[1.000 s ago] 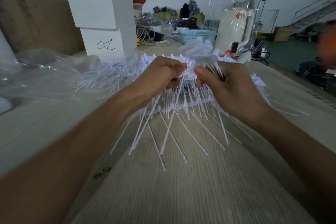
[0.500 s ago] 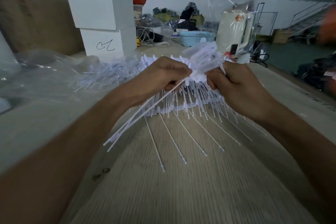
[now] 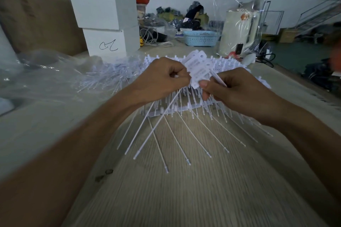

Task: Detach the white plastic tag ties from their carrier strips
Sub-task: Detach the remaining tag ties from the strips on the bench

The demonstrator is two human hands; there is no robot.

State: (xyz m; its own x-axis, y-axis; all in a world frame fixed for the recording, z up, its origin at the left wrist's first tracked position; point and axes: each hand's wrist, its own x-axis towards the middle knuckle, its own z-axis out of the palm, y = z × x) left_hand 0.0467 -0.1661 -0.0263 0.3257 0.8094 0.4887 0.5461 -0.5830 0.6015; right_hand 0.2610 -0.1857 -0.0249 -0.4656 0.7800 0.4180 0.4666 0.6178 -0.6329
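Observation:
A stack of white carrier strips (image 3: 186, 110) with tag ties lies on the wooden table (image 3: 184, 190), thin tails fanning toward me. My left hand (image 3: 162, 79) is curled around a small bunch of detached white tag ties (image 3: 198, 69); their flat heads stick up between my hands and their long tails (image 3: 147, 131) hang down to the left. My right hand (image 3: 227, 86) pinches the lower edge of those tag heads with thumb and fingers, and one thin white tail runs across its knuckles.
A heap of loose white ties (image 3: 108, 77) lies left of the strips beside clear plastic bags (image 3: 36, 72). Two stacked white boxes (image 3: 107, 24), a blue basket (image 3: 201, 37) and a plastic-wrapped white appliance (image 3: 239, 31) stand behind. A blurred person (image 3: 334, 57) sits at the right edge.
The bunch of ties has been lifted off the strip and its tails have swung from spread downward to gathered toward the left. The tag heads now stand higher between my hands.

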